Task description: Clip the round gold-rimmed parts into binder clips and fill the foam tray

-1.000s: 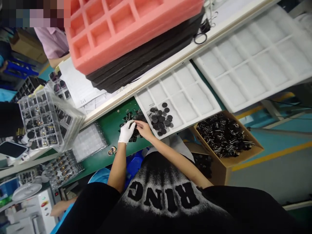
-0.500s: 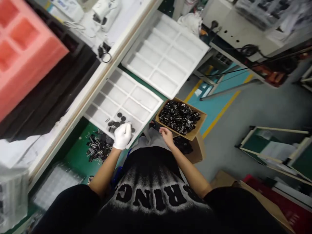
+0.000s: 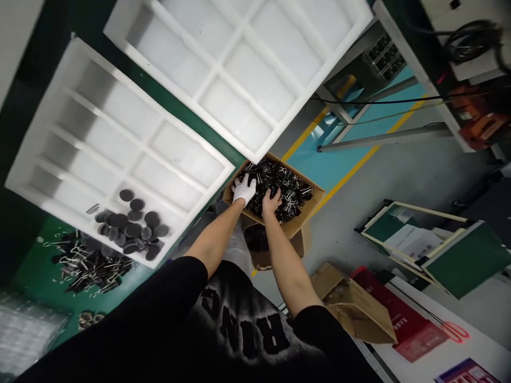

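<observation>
My left hand (image 3: 244,190), in a white glove, rests on black binder clips at the left side of an open cardboard box (image 3: 318,205), its fingers apart. Bare, my right hand (image 3: 272,203) reaches into the same clips (image 3: 293,186) beside it, fingers spread and fingertips partly among the clips. Left of the box lies a white divided tray (image 3: 179,143), with several black round discs (image 3: 133,230) gathered in its near compartments. A loose pile of binder clips (image 3: 93,266) is on the green surface below that tray.
A second white tray (image 3: 243,117) stands above, its corner over the box's edge. Another cardboard box (image 3: 359,308), a red box (image 3: 415,330) and a green-panelled rack (image 3: 459,260) stand at right. Clear plastic packaging (image 3: 27,324) lies lower left.
Both hands have moved into the box of clips; the gloved left one has left the discs in the tray. The view has shifted closer to the trays and box.
</observation>
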`<state>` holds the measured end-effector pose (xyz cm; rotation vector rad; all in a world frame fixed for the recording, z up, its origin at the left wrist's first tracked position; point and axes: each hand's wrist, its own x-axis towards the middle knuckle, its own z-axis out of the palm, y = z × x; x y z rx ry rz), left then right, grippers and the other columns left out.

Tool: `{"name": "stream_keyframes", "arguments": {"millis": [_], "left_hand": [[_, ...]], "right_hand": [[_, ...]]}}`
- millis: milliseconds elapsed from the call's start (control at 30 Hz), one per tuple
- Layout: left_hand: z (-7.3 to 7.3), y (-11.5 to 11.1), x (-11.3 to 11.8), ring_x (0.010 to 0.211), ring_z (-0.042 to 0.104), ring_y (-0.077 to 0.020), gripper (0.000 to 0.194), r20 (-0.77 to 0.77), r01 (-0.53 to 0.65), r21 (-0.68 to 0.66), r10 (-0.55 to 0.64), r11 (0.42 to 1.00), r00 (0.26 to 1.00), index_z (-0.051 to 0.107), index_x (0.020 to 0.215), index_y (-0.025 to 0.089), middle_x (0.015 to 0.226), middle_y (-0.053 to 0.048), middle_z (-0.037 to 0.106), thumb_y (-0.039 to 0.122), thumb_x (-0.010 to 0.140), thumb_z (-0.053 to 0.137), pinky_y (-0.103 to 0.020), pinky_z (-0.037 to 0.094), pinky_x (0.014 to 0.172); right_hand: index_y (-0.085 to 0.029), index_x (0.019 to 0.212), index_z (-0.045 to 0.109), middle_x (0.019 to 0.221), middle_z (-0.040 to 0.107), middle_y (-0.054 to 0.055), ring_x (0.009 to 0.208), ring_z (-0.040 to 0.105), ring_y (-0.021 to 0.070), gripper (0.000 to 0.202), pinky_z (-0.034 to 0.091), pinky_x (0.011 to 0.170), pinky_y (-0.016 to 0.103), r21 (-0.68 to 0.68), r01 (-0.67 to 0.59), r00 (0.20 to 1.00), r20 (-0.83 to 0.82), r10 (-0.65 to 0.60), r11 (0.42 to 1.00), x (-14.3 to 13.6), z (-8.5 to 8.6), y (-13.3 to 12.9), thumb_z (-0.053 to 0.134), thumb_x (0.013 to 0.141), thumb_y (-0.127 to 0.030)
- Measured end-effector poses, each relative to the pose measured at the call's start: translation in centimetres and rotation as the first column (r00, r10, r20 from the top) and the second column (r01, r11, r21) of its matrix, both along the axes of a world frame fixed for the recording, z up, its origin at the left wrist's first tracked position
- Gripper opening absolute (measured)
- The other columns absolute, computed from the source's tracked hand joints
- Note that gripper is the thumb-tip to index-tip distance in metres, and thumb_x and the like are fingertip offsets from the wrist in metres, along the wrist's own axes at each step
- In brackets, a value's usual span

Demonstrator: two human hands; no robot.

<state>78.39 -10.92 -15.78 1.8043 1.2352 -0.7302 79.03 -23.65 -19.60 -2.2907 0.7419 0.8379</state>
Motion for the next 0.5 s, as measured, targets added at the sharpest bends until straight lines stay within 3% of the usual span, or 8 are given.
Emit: {"name": "stream_keyframes", "arguments": {"millis": [100,167,300,500], "left_hand": [[-2.1,-0.7,0.7,0.151,0.032,-0.0491,0.076,-0.047,-0.010,0.016,0.011,1.000,0.999,0.052,0.152,0.032,0.169,-0.018,0.030,0.076,0.090,0.048,-0.064,0.032,0.118],[-2.7,-0.7,0.9,0.147,0.037,-0.0490,0.078,-0.050,0.005,0.023,-0.004,1.000,0.999,0.057,0.148,0.033,0.163,-0.019,0.036,0.080,0.085,0.053,-0.064,0.033,0.117],[-2.9,-0.3,0.8,0.143,0.045,-0.0410,0.070,-0.024,0.045,-0.009,-0.045,0.999,0.999,0.066,0.137,0.032,0.150,-0.017,0.050,0.078,0.085,0.057,-0.055,0.031,0.121],[-3.2,-0.9,1.4,0.147,0.039,-0.0444,0.077,-0.023,-0.020,-0.014,0.019,1.000,1.000,0.055,0.150,0.036,0.157,-0.017,0.041,0.076,0.085,0.058,-0.059,0.028,0.120]], "right_hand": [[-0.033,0.159,0.033,0.160,0.037,0.022,0.136,0.056,0.0353,0.067,0.040,0.109,0.066,-0.032,-0.004,0.999,-0.040,0.003,0.999,-0.1,-1.5,1.3,0.038,0.100,-0.066],[-0.033,0.157,0.035,0.153,0.045,0.022,0.131,0.060,0.0351,0.068,0.040,0.108,0.066,-0.059,0.028,0.998,-0.057,-0.032,0.998,0.1,-1.8,1.8,0.035,0.099,-0.069],[-0.030,0.142,0.054,0.129,0.063,0.017,0.113,0.067,0.0343,0.061,0.045,0.102,0.064,-0.114,0.132,0.988,-0.059,-0.140,0.985,0.6,-1.9,2.2,0.040,0.097,-0.070],[-0.021,0.136,0.060,0.120,0.070,0.015,0.103,0.070,0.0290,0.062,0.054,0.096,0.052,-0.073,0.146,0.987,-0.064,-0.151,0.987,1.1,-2.4,2.2,0.048,0.097,-0.068]]}}
